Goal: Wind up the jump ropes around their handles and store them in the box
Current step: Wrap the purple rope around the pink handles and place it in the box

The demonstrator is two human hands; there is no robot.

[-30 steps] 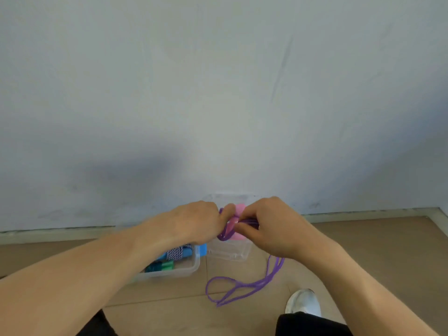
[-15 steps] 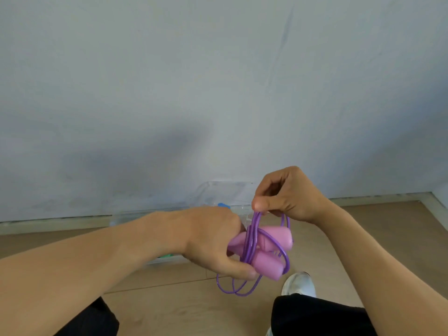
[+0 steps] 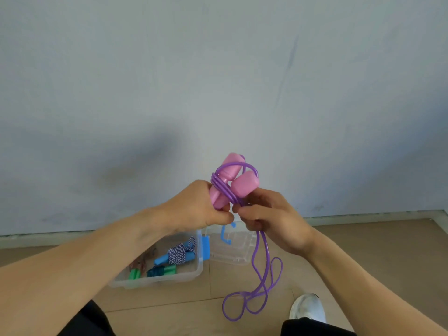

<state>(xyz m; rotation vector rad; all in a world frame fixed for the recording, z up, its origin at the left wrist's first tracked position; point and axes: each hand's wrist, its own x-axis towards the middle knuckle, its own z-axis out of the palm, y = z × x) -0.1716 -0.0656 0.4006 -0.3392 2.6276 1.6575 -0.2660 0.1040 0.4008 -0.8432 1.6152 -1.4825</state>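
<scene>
Purple cord (image 3: 260,275) pinched between thumb and curled fingers (image 3: 244,210) of right hand (image 3: 271,221), just below the handles. Left hand (image 3: 198,209) wrapped round the lower ends of the two pink handles (image 3: 232,180), fingers curled tight; handles held together, tilted up and to the right, in the air in front of the wall (image 3: 218,69). Several turns of cord bound across the handles' waist. Rest of cord hanging from the right hand in loose loops down to the wooden floor (image 3: 363,251). Clear plastic box (image 3: 169,278) on the floor below the left forearm, holding wound ropes with blue and green handles, perhaps a third underneath, blurred. Clear lid (image 3: 232,248) with blue clip just beside the box. White shoe (image 3: 306,306) near the hanging loops.
</scene>
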